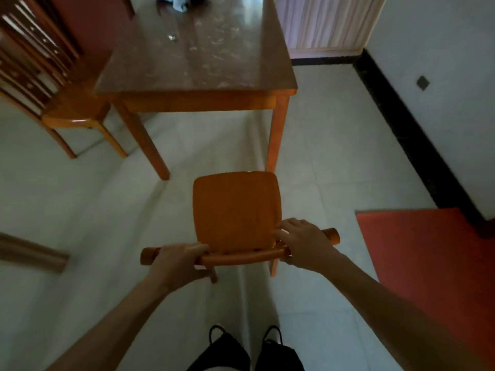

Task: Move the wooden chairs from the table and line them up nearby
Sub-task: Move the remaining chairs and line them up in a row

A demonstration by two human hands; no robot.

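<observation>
Chair [237,207] before table [203,62] — second chair [72,113] left.

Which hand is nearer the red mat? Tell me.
Right. The right hand grips the chair top rail on the side toward the red mat; the left hand grips the rail's far end, away from the mat.

A: What can't you make out?

B: The second chair [67,113] at left is cut by the edge, and its slatted back is smeared with blur.

A: And the chair being held [235,207]?

B: Its back is hidden below the top rail; the left hand [176,261] and right hand [302,245] cover part of that rail, and the front legs sit out of sight under the seat.

A: The table [198,65]?

B: Its far end runs off the top. A bluish cloth [180,3] there is cropped, and a small shiny thing [172,37] is too tiny to name.
</observation>
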